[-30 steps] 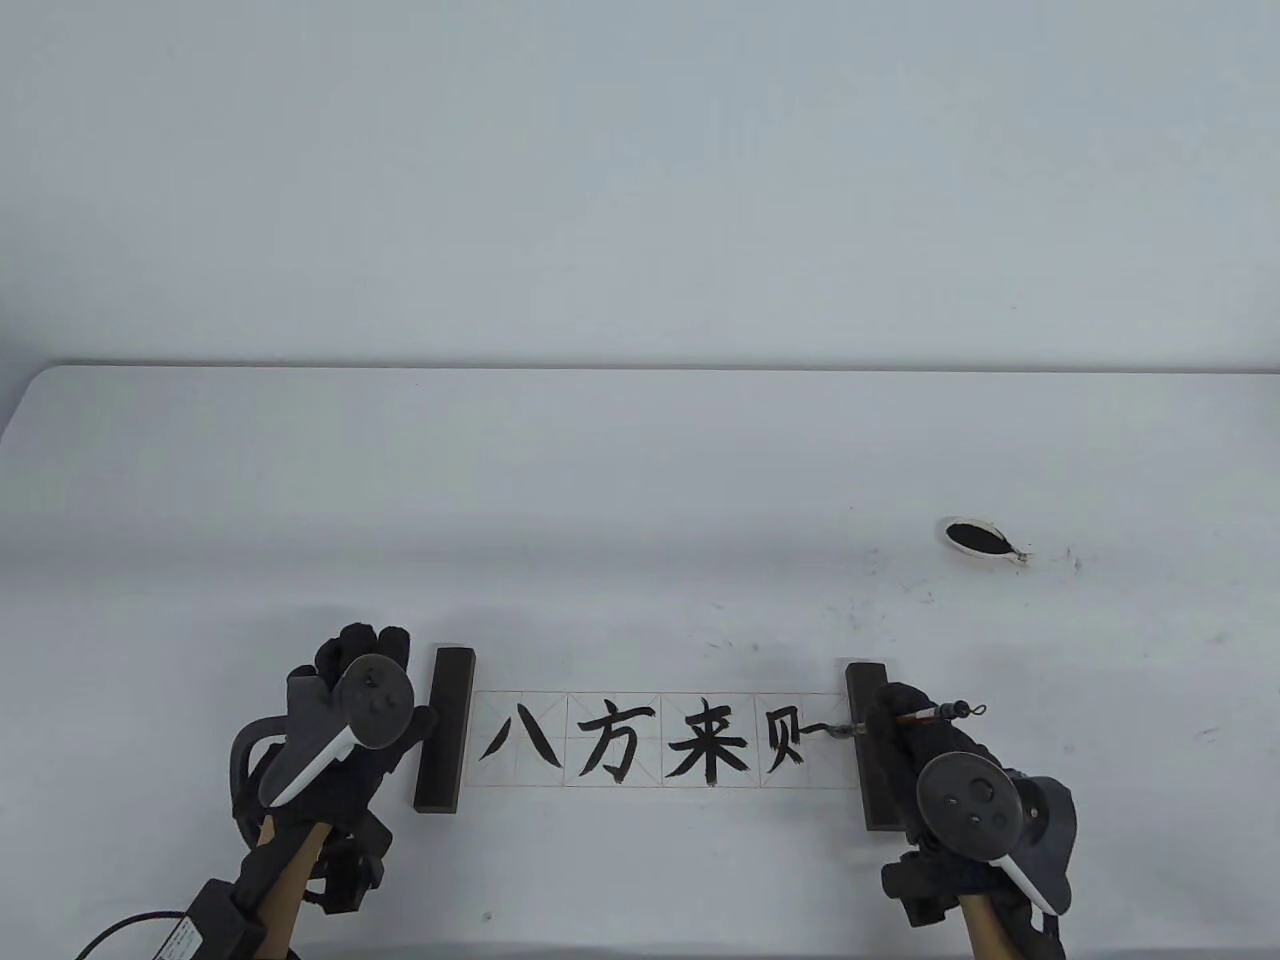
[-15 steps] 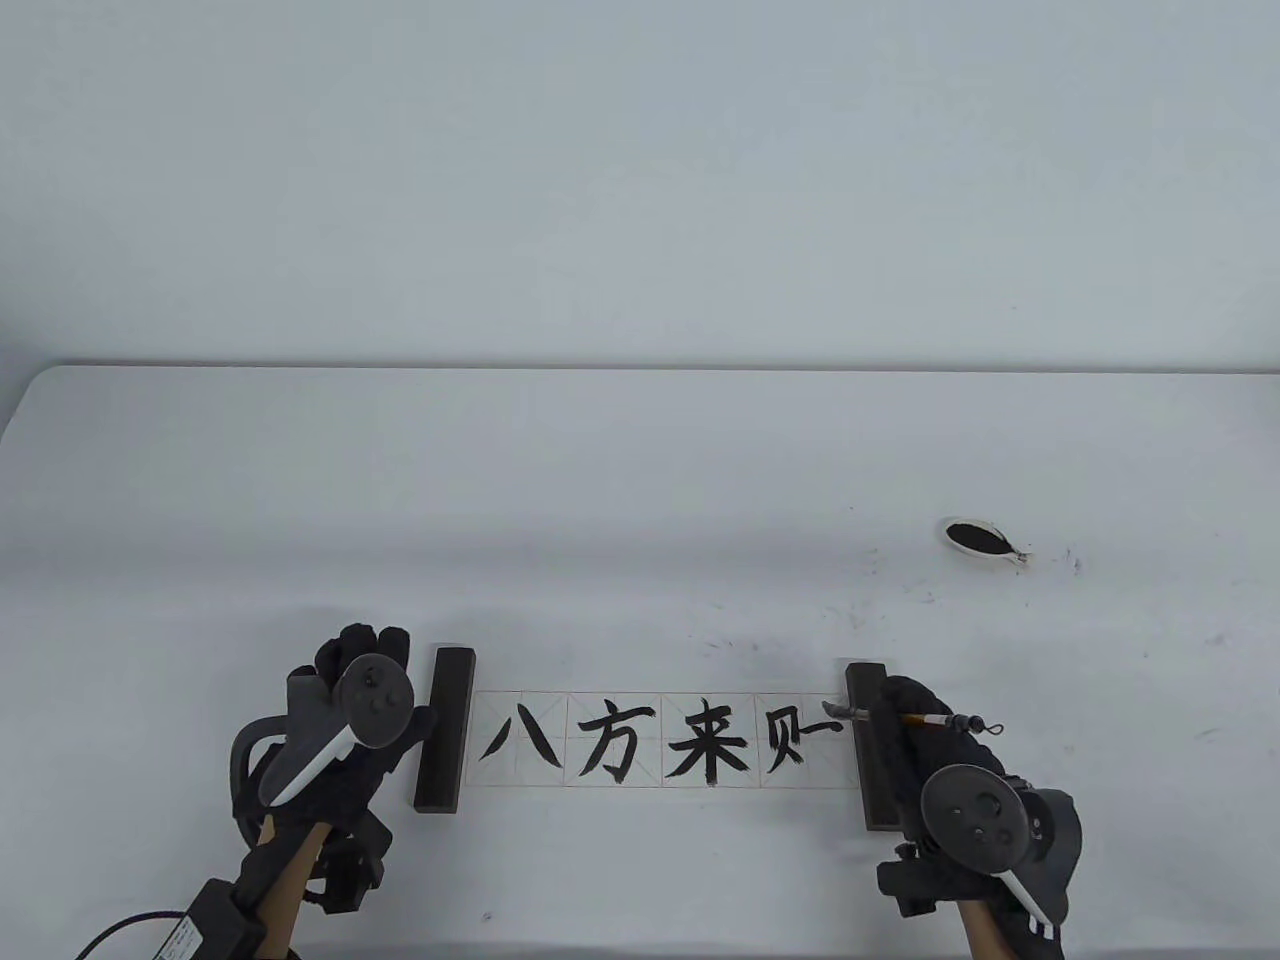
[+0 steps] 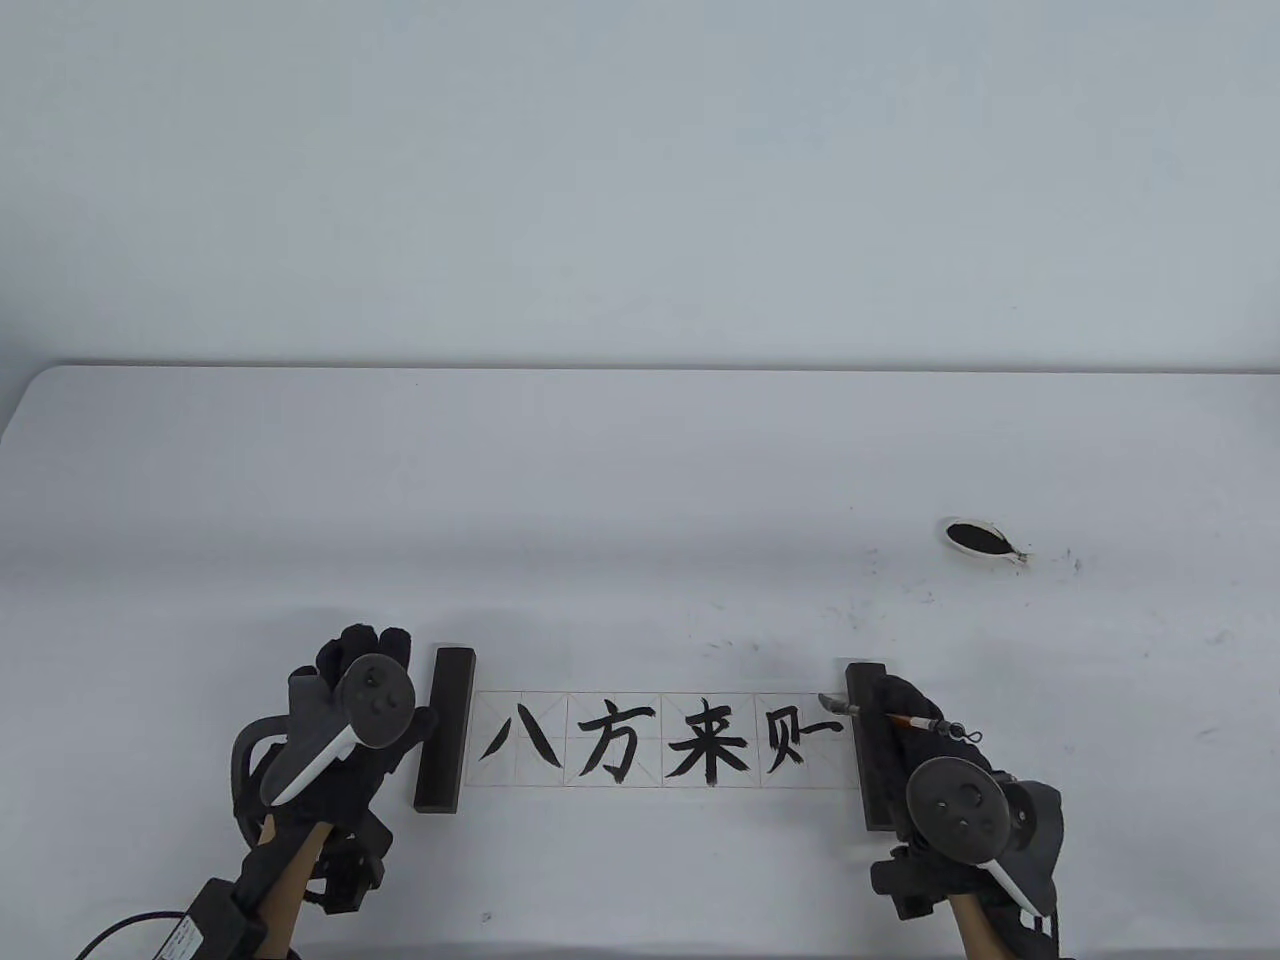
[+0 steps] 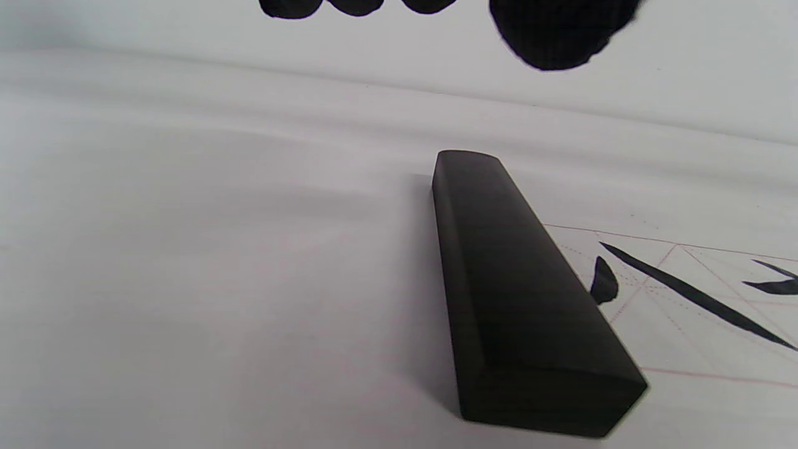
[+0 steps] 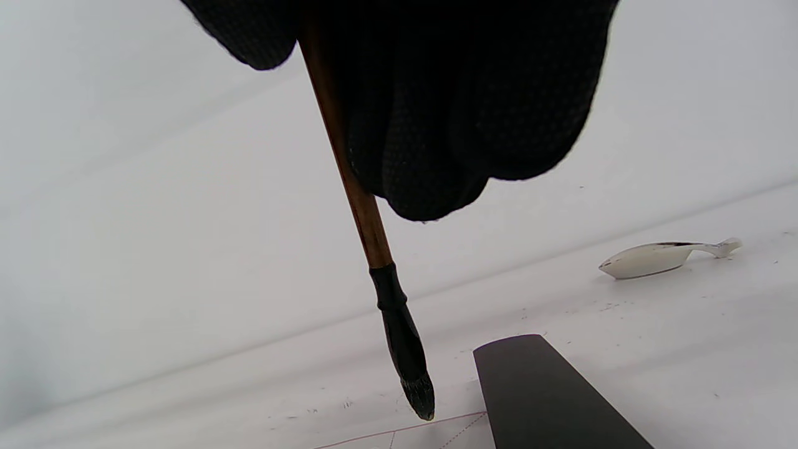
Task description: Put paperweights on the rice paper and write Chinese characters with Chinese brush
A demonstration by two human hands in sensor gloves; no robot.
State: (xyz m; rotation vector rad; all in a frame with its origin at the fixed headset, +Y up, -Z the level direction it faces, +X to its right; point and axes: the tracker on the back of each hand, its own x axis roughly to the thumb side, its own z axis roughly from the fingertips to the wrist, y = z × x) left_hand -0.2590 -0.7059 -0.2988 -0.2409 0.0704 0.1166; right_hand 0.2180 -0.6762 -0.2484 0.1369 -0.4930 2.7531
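Pinched between my right hand's (image 3: 915, 715) curled fingers (image 5: 436, 143), the brush (image 5: 374, 243) hangs with its tip just over the rice paper's (image 3: 660, 740) far right corner, beside the right paperweight (image 3: 868, 745). My left hand (image 3: 350, 700) lies flat with fingers spread on the table (image 3: 640, 480), just left of the left paperweight (image 4: 517, 293). Both weights sit on the paper's ends. I judge the fourth character half written; next I must lower the tip for its next stroke without brushing the weight.

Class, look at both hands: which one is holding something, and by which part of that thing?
The right hand grips the brush by the upper part of its brown shaft, bristles free below. The left hand holds nothing; it rests beside the left paperweight.
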